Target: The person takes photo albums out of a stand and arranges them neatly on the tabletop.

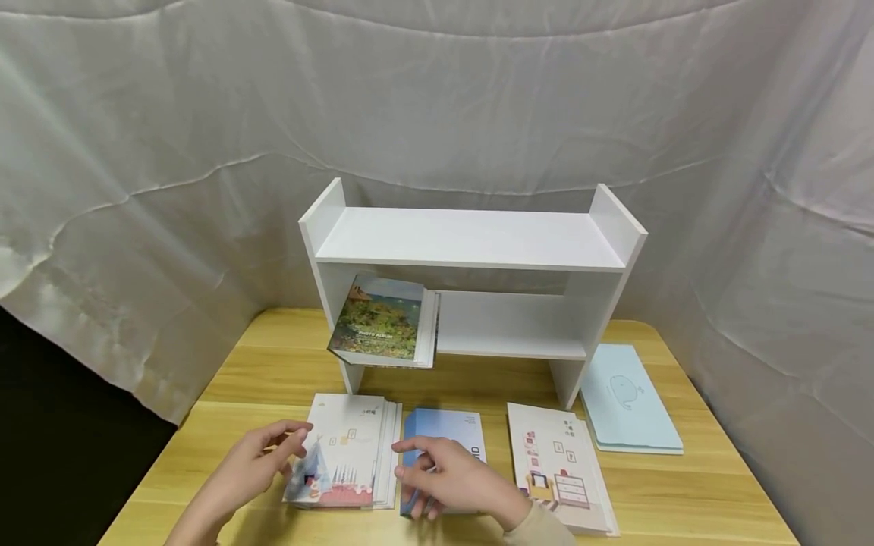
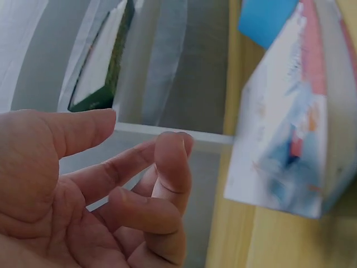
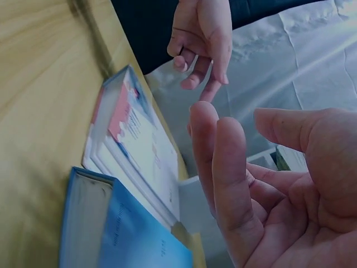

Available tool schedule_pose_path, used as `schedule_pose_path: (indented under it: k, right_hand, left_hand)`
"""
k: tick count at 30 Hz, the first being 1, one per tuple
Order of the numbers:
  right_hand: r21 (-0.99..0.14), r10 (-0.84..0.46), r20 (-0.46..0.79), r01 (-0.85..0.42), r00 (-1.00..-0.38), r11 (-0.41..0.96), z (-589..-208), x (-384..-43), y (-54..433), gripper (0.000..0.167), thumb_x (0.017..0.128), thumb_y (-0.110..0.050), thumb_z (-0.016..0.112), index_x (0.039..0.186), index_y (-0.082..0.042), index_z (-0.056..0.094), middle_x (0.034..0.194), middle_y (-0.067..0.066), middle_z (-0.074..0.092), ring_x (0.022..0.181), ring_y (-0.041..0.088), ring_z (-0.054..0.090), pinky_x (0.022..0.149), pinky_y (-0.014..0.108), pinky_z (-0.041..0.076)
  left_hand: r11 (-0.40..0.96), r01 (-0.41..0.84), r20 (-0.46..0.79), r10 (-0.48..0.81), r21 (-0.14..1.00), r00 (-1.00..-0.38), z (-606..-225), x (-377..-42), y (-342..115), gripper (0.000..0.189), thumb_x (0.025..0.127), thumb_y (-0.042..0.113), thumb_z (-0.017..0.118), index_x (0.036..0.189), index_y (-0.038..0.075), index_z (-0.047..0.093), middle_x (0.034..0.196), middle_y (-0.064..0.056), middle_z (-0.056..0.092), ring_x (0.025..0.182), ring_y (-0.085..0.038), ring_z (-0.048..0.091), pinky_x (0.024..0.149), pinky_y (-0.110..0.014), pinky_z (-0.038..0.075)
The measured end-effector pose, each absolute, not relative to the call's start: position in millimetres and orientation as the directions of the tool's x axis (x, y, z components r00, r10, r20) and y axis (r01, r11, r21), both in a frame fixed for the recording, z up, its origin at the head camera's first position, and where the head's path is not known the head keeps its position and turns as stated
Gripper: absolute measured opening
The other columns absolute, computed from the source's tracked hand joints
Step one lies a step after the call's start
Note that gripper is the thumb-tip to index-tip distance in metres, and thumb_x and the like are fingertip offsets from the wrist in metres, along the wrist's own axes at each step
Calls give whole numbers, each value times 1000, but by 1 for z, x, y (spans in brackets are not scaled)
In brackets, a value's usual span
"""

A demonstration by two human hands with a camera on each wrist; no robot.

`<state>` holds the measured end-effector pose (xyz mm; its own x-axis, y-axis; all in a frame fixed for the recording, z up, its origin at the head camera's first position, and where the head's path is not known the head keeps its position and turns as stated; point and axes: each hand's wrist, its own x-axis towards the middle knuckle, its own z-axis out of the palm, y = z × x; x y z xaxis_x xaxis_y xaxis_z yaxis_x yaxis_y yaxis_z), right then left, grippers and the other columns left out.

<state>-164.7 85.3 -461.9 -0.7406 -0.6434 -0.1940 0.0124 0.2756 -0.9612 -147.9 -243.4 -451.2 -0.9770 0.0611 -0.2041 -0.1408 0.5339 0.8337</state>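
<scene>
My left hand (image 1: 259, 459) hovers over the left edge of a white illustrated album (image 1: 348, 455), fingers loosely bent and nothing in them. Over the blue album (image 1: 447, 428) is my right hand (image 1: 454, 478), also holding nothing, its fingers parted and partly bent. The right wrist view shows the thick blue album (image 3: 139, 240) beside the white one (image 3: 150, 151), both lying on the table. A photo album with a garden picture on its cover (image 1: 382, 318) lies on the shelf's middle board at the left, its front jutting past the edge.
A white two-tier shelf (image 1: 471, 235) stands at the back of the wooden table (image 1: 273, 349). Another white illustrated album (image 1: 563, 470) lies at the front right. Beside the shelf's right leg is a light blue whale-cover book (image 1: 628, 398). Grey cloth (image 1: 464, 98) hangs behind.
</scene>
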Motion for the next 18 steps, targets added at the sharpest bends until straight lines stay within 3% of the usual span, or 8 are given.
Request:
schedule_pose_path:
  k: [3, 18]
  right_hand:
    - [-964, -638, -187, 14, -747, 267, -458, -169, 89, 42, 110, -27, 66, 150, -15, 60, 87, 10, 77, 65, 19, 72, 58, 46, 64]
    - [-967, -574, -167, 19, -802, 255, -447, -191, 105, 46, 109, -32, 66, 151, -14, 56, 91, 9, 77, 71, 21, 74, 62, 42, 64]
  left_hand:
    - [520, -139, -202, 66, 843, -977, -444, -153, -240, 48, 113, 39, 57, 145, 4, 63, 108, -12, 74, 77, -23, 68, 57, -26, 46]
    - [447, -126, -186, 92, 886, -978, -418, -182, -220, 57, 114, 50, 50, 152, 8, 57, 113, -14, 70, 82, -26, 70, 55, -26, 46]
